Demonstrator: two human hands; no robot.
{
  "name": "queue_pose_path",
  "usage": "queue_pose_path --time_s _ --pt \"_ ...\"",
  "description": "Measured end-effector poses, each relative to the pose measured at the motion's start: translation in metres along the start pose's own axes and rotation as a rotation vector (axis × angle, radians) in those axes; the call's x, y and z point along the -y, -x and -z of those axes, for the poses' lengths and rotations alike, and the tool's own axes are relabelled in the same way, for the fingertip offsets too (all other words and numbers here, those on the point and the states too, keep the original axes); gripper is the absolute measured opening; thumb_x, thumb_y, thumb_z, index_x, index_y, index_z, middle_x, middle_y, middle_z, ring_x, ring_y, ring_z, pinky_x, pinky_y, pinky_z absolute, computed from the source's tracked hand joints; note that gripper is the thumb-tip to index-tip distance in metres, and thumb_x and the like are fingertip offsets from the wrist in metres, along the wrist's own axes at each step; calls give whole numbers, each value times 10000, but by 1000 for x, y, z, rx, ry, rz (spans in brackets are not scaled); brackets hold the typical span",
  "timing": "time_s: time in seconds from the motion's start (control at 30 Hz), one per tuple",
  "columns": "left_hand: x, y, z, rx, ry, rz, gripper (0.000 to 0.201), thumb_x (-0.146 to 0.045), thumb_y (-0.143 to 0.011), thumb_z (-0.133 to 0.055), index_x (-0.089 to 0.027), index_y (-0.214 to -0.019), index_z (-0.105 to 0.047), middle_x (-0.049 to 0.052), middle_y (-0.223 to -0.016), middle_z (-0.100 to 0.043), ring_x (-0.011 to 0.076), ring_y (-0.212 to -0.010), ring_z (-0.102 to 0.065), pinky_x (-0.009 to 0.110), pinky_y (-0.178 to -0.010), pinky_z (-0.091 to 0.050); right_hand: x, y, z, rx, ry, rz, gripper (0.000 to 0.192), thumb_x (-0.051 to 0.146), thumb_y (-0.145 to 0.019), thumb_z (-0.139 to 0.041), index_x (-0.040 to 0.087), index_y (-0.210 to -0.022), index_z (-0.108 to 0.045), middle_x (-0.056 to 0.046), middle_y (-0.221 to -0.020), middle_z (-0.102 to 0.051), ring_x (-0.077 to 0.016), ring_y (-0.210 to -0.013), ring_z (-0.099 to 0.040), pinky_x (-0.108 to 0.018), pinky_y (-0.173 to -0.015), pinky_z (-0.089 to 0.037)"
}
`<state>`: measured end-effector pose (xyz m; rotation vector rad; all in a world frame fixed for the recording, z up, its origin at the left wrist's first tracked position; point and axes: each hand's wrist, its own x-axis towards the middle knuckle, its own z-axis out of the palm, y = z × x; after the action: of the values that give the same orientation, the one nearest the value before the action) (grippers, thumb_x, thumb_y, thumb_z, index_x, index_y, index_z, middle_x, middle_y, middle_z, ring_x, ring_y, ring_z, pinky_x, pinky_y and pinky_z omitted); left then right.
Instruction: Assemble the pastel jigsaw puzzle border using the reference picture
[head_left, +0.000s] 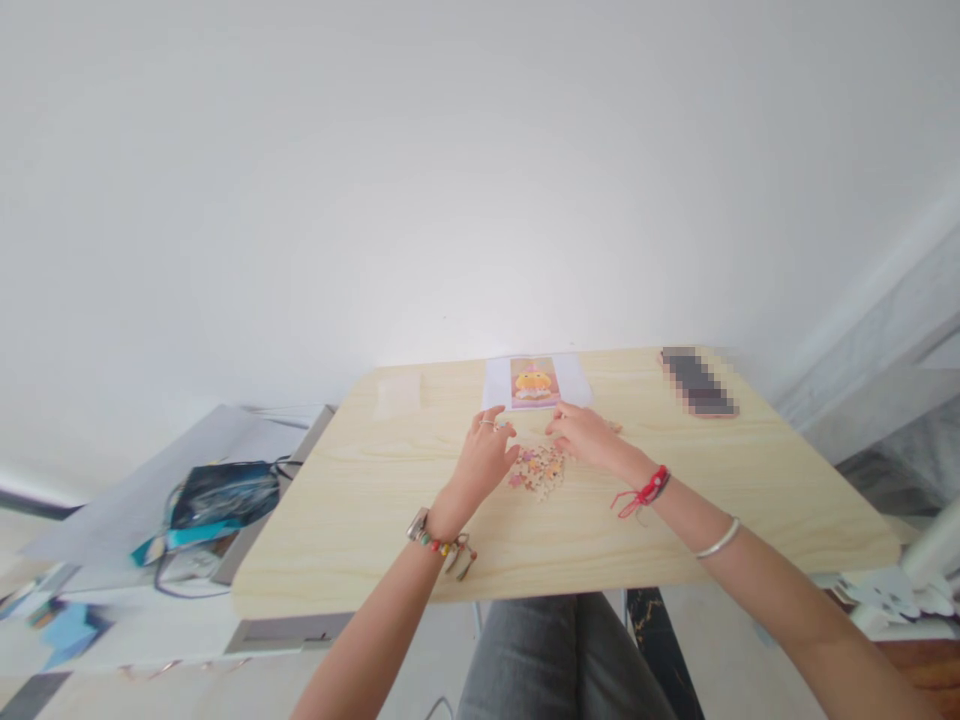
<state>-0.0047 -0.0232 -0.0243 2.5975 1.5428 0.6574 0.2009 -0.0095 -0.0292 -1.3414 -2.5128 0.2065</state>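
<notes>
A small heap of jigsaw puzzle pieces point(538, 472), mostly pale with some pink, purple and orange, lies on the wooden table in front of me. My left hand point(486, 452) hovers at the heap's left edge, fingers bent and spread, thumb beside the pieces. From the right, my right hand point(589, 436) reaches over the heap's far side with curved fingers apart. I make out nothing held in either hand, though small pieces under the fingertips could be hidden. Beyond both hands lies a printed picture point(535, 381) of an orange cartoon figure on a white sheet point(576, 380).
A few more pieces point(615, 427) show behind my right hand. At the table's point(337, 520) far right lies a blurred-out dark phone point(699, 382); a clear plastic sheet point(399, 394) is at the far left. Left of the table, a dark and teal bag point(225, 500) rests on a lower surface.
</notes>
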Motion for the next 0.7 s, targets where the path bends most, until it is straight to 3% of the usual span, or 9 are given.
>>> queue_pose_path --time_s 0.17,0.43,0.7 --pt "-11 -5 -5 47 -9 0 127 -126 -724 -619 -160 -843 -646 137 -1188 -511 290 -1190 -413 471 -950 -400 -11 -11 -1 74 3 92 130 156 -749 -594 218 -819 -685 -44 -908 -567 -177 -806 -532 -298 -736 -404" --pt "-12 -9 -11 48 12 8 148 -128 -730 -609 -151 -867 -660 147 -1211 -501 293 -1165 -434 474 -948 -400 -19 -8 -6 71 -3 158 107 233 -787 -602 210 -837 -694 -44 -901 -562 -170 -812 -513 -316 -769 -394" --pt "-9 -15 -15 58 2 -29 188 -108 -739 -603 -184 -897 -671 113 -1248 -466 275 -1187 -400 432 -984 -380 -21 -17 -7 28 -148 37 139 163 -830 -527 142 -768 -650 -69 -905 -549 -145 -779 -537 -277 -710 -422"
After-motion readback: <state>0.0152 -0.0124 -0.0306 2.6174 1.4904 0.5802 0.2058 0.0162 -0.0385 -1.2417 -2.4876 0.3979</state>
